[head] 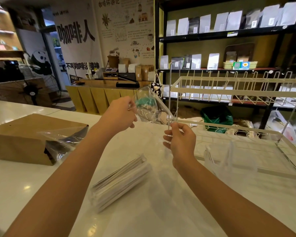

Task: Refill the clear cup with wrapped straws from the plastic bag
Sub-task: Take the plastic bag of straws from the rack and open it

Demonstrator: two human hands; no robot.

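My left hand [122,115] and my right hand [180,141] hold a clear plastic bag [148,106] stretched between them above the white counter. The left pinches its upper edge, the right its lower edge. The bag looks empty. Below my hands, a pile of white wrapped straws [122,183] lies flat on the counter. To the right, by the rack's front edge, stands the clear cup [219,157]. It is blurred, and a few white straws seem to lean in it.
A brown paper bag [22,141] lies on its side at the left, with another clear bag of dark items [63,139] sticking out of it. A white wire dish rack [237,134] fills the right side of the counter [24,185]. Shelves of coffee bags stand behind.
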